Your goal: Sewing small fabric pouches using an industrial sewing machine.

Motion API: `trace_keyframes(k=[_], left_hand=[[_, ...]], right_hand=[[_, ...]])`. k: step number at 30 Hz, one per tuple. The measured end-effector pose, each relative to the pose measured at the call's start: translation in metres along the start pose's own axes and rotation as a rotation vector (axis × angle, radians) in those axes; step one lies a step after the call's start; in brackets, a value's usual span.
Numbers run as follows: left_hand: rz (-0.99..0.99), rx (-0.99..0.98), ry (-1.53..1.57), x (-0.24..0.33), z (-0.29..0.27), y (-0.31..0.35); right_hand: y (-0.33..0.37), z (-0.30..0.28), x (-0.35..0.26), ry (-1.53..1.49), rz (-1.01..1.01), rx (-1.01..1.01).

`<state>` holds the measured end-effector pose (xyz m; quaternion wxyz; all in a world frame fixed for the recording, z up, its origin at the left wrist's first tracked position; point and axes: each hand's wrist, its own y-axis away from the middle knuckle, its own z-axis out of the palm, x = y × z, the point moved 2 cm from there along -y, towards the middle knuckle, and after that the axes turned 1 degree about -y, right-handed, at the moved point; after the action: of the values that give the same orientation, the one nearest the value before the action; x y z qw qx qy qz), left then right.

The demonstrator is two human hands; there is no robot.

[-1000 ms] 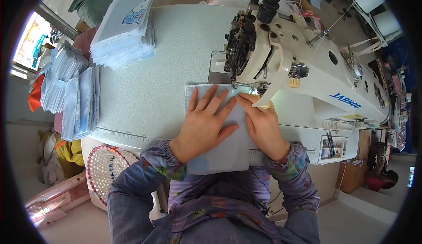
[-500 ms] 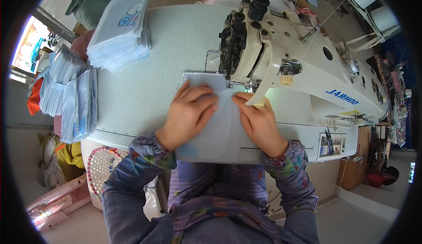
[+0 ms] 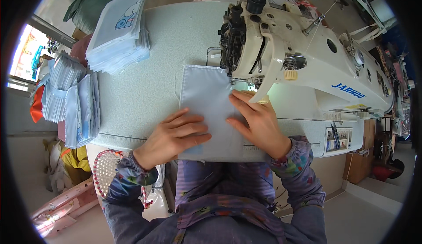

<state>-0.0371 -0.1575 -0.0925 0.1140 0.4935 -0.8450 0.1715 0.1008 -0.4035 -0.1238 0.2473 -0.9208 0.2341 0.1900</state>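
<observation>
On my desk (image 3: 145, 90) the sewing machine (image 3: 299, 55) has the pale blue cloth (image 3: 206, 99) only just under its needle; I judge most of the seam remains. My left hand (image 3: 176, 134) and right hand (image 3: 257, 121) press it flat, fingers spread, gripping nothing.

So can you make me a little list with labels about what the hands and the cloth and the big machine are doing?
left hand: flat on the pale blue cloth, fingers spread, near its lower left part
right hand: flat on the same cloth, fingertips pointing toward the needle area
cloth: lies flat on the table, far edge under the machine's head
sewing machine: white, stands on the table's right side
stack of folded pieces: pale blue, at the table's far left corner
basket: white and red, below the table edge, on the left
</observation>
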Motion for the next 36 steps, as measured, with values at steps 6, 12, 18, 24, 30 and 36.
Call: trace_keyframes(k=[6,12,18,24,30,36], left_hand=[[0.102,0.070,0.224,-0.016,0.013,-0.011],[0.075,0.115,0.238,-0.038,0.013,-0.031],[0.061,0.158,0.256,-0.057,0.013,-0.048],[0.019,0.176,0.257,-0.071,0.016,-0.061],[-0.005,0.198,0.204,-0.072,0.013,-0.072],[-0.070,0.276,0.057,-0.046,0.024,-0.074]], right_hand=[[-0.006,-0.002,-0.002,0.011,0.003,-0.005],[-0.006,-0.004,-0.002,-0.017,0.001,-0.008],[-0.008,-0.003,-0.005,-0.017,0.000,-0.005],[-0.007,-0.002,-0.007,-0.003,0.012,-0.006],[-0.005,-0.002,-0.004,0.010,0.020,0.002],[-0.008,-0.002,-0.005,0.009,0.040,0.003]])
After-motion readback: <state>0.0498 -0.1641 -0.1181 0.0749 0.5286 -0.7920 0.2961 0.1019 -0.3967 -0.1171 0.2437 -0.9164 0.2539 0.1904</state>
